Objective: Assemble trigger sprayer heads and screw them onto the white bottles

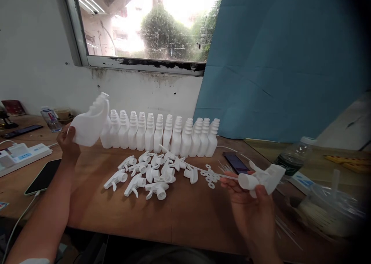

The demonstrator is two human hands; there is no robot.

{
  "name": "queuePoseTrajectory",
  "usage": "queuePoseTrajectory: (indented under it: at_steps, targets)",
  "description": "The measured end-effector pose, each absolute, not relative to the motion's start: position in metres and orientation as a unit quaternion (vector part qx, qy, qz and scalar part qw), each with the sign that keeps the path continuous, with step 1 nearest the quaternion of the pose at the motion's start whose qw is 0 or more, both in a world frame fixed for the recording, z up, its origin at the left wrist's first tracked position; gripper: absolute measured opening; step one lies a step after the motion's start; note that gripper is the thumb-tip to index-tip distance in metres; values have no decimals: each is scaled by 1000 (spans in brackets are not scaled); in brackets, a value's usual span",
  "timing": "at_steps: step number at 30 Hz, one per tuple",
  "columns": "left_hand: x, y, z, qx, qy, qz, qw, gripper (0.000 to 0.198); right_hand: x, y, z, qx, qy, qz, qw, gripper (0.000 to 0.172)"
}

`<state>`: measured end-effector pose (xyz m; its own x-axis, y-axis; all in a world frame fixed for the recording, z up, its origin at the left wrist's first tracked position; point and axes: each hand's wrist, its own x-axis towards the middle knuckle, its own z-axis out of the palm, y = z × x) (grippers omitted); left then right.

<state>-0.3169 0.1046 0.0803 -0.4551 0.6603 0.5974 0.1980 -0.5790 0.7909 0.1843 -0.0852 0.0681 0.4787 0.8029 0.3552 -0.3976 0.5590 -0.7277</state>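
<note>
Bottle of white plastic (89, 128), flat body + ridged neck, is held up off the brown wooden surface (139, 219), tilted w/ neck up & to the right, twd far L corner. L hand (68, 140) is closed on its base end. R hand (253, 212), above near R part of surface, palm up, has thumb & fingers bent round a white plastic trigger sprayer head (269, 177); thin white tube (227, 176) runs from it twd centre, far tip hard to tell among parts there. Row of matching white plastic bottles (158, 138) stands upright along far edge, necks up, uncapped. Btwn row & near edge: loose pile of white plastic trigger heads (136, 184), lying at mixed angles. Just R of pile: cluster of small flat white rings (211, 186), some overlapping. Dark rectangular phone (236, 163) lies beyond rings; clear round plastic cup w/ straw (324, 213) near R edge; white plastic power strip (31, 155) near L edge.
</note>
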Motion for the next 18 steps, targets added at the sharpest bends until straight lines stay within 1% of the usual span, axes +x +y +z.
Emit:
queuePoseTrajectory:
  at_steps: [2,4,7,10,13,18]
  targets:
    - [-305,101,84,492,406,744,198,48,187,-85,69,-290,-331,389,810,38]
    - [-290,98,84,495,395,734,244,50,188,-86,69,-289,-318,394,812,41]
    - [-268,91,83,521,392,692,311,49,188,-86,71,-286,-311,394,816,41]
    - [-254,84,84,549,393,645,358,45,187,-85,71,-287,-309,397,815,36]
    - [-247,79,85,563,393,619,380,39,186,-84,70,-294,-322,395,809,31]
    - [-240,75,88,583,391,597,388,38,182,-82,67,-309,-360,380,794,26]
